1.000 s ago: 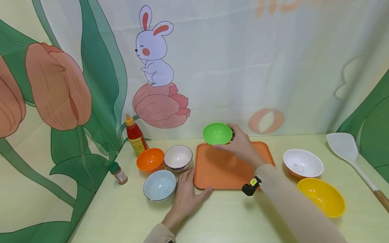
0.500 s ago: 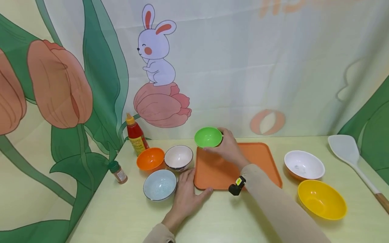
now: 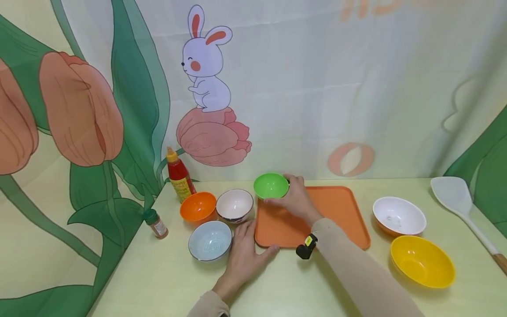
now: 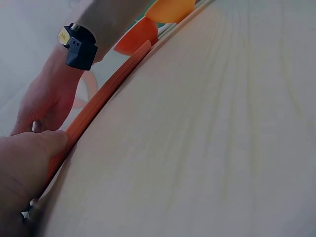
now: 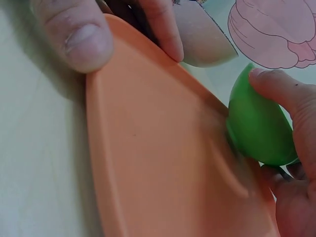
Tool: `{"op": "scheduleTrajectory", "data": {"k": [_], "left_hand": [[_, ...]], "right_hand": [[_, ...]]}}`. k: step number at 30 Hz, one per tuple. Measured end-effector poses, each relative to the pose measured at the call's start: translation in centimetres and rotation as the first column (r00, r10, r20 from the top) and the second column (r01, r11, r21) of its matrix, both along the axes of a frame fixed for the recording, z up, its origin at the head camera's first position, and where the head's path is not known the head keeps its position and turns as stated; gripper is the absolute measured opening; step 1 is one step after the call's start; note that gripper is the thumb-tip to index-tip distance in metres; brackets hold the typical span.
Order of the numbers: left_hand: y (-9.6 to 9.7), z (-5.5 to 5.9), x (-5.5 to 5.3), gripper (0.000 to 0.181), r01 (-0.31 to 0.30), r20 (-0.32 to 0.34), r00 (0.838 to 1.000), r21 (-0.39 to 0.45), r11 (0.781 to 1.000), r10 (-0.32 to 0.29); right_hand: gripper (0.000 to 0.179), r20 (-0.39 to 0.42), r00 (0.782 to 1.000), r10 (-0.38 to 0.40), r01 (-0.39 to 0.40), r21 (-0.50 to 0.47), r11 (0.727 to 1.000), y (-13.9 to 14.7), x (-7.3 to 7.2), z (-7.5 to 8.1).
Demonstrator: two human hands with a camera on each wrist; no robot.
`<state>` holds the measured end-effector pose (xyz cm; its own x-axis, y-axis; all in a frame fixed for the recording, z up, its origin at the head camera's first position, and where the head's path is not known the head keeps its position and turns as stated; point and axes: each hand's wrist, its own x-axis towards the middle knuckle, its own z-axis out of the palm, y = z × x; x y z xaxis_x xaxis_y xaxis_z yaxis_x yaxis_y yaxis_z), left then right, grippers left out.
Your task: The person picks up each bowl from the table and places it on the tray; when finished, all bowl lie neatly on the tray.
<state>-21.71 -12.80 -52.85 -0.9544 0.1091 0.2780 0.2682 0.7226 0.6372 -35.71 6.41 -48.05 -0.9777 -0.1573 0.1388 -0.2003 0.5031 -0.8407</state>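
Observation:
My right hand (image 3: 296,199) holds a small green bowl (image 3: 271,186) by its right side, thumb at the near rim. The bowl is at the far left corner of an orange tray (image 3: 334,215); in the right wrist view the green bowl (image 5: 259,118) is close to the tray's surface, and I cannot tell whether it touches. My left hand (image 3: 244,255) rests at the tray's near left corner, thumb against the near edge and fingers along the left side. Beside those fingers are a white bowl with a dark pattern outside (image 3: 235,205) and a pale blue bowl (image 3: 210,241).
Left of the white bowl are an orange bowl (image 3: 199,207), a red sauce bottle (image 3: 180,178) and a green-capped spice jar (image 3: 156,223). To the right stand a white-lined bowl (image 3: 400,215), a yellow bowl (image 3: 421,262) and a white spatula (image 3: 455,196). A printed curtain hangs behind.
My right hand has carried the green bowl left, then lowered it toward the tray's far left corner. My left hand has stayed at the tray's near corner.

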Motion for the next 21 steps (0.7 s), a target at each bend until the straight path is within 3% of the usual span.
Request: {"op": "scheduleTrajectory", "data": {"k": [12,21], "left_hand": [[0.1,0.2,-0.1,0.099,0.002,0.009,1.0,-0.003,1.0,-0.002],[0.1,0.2,0.0,0.1,-0.014,0.043,0.999,-0.013,1.0,0.015]], "right_hand": [[0.124,0.016,1.0,-0.01,0.009,0.012,1.0,0.2,-0.1,-0.6],[0.128,0.011,1.0,-0.007,0.008,-0.113,0.994,1.3,1.5,0.3]]}}
